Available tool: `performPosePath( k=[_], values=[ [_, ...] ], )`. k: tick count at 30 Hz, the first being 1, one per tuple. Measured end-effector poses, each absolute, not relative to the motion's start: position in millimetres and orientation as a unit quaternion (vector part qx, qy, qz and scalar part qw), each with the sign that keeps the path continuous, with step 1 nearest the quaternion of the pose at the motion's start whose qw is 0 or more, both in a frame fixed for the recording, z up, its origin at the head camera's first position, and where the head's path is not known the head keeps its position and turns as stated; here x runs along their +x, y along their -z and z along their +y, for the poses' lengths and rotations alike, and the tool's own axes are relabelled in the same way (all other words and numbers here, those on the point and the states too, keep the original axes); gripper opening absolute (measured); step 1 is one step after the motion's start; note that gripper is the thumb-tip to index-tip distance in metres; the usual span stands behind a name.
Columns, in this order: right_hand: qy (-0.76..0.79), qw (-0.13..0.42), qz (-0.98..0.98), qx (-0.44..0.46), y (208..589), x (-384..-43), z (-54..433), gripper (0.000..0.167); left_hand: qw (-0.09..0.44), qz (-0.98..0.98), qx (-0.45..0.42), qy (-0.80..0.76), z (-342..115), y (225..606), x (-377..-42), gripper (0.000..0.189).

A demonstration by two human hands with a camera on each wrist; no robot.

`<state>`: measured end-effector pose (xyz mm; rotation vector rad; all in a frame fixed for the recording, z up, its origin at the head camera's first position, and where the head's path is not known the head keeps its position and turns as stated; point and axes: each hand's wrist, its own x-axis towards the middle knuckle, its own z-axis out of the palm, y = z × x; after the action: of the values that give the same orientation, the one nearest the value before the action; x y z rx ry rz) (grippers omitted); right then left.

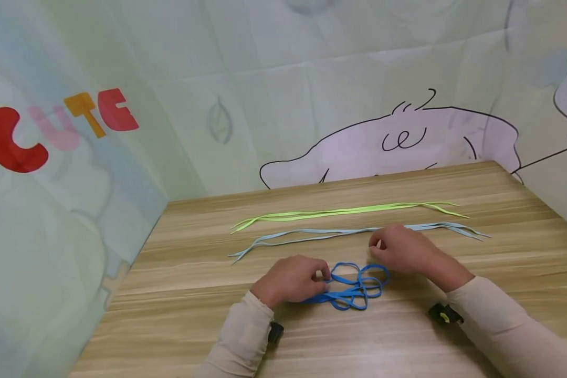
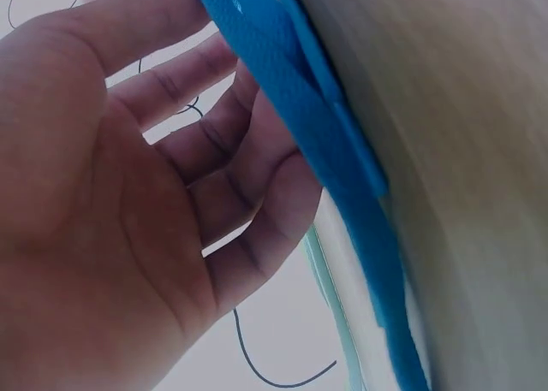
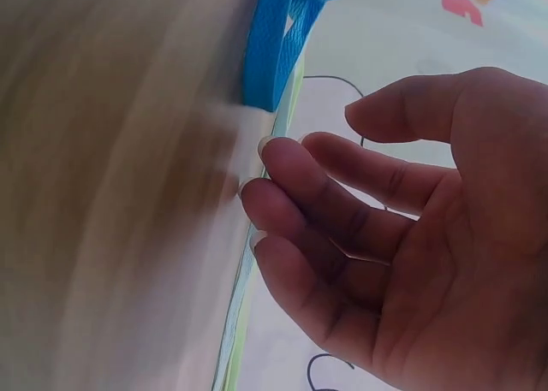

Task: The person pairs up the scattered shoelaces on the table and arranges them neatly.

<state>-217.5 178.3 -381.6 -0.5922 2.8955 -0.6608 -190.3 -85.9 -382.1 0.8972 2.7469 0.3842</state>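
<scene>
A blue shoelace (image 1: 359, 290) lies in loose loops near the middle of the wooden table. My left hand (image 1: 295, 279) is at its left end, with thumb and curled fingers at the flat strands. In the left wrist view the blue lace (image 2: 295, 121) runs across the fingertips, which it partly hides. My right hand (image 1: 401, 249) hovers just beyond the loops at the right, overlapping the light blue shoelace (image 1: 307, 231). Its fingers are loosely bent, thumb apart, holding nothing; in the right wrist view a blue loop (image 3: 265, 66) sits past the fingertips.
A neon green shoelace (image 1: 340, 211) is stretched out behind the light blue one, roughly parallel to it. The wooden table (image 1: 193, 294) meets a printed cloth backdrop (image 1: 193, 105) at its back and left edges.
</scene>
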Motion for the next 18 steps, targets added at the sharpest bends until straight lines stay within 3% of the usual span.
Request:
performPosePath(
  k=[18],
  values=[
    [0.229, 0.062, 0.932, -0.273, 383.1, -204.4, 162.0, 0.011, 0.120, 0.939, 0.305, -0.107, -80.9, 380.5, -186.4, 0.018]
  ],
)
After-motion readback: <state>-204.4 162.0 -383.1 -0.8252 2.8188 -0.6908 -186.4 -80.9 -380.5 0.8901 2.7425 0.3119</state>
